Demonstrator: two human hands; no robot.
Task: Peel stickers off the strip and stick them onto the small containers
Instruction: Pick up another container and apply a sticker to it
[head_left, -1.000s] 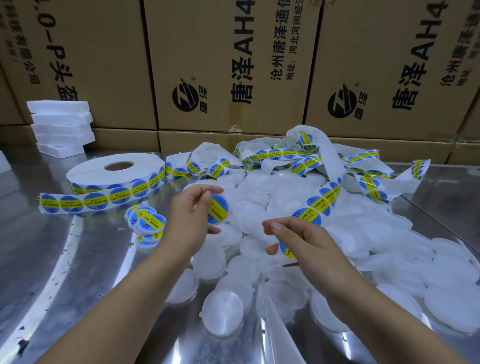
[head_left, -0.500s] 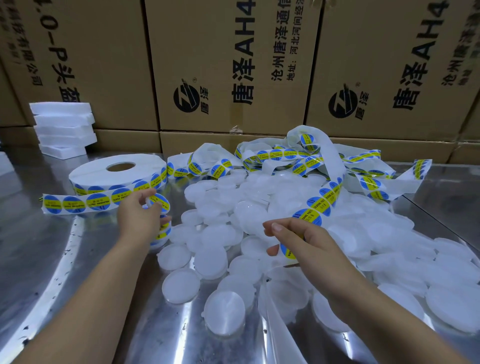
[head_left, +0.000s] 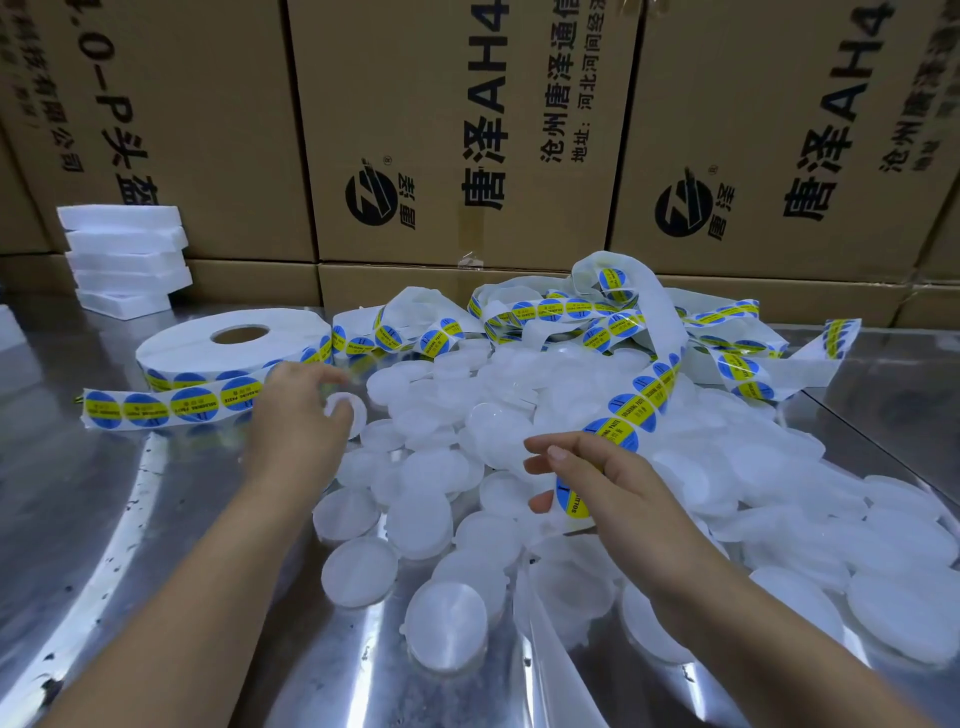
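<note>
On the steel worktop (head_left: 93, 519), translucent white small containers (head_left: 421, 514) are lying heaped, the blue-and-yellow sticker strip (head_left: 644, 395) looping over them. The right grip (head_left: 623, 493) is pinching that strip. The left grip (head_left: 296, 421), blurred, is reaching one container (head_left: 347, 410); its closure cannot be told. A sticker roll (head_left: 197, 343) and cardboard boxes (head_left: 457, 130) are standing behind.

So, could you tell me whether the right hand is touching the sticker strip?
Touching: the head view shows the right hand pinching the sticker strip between thumb and fingers.
</note>
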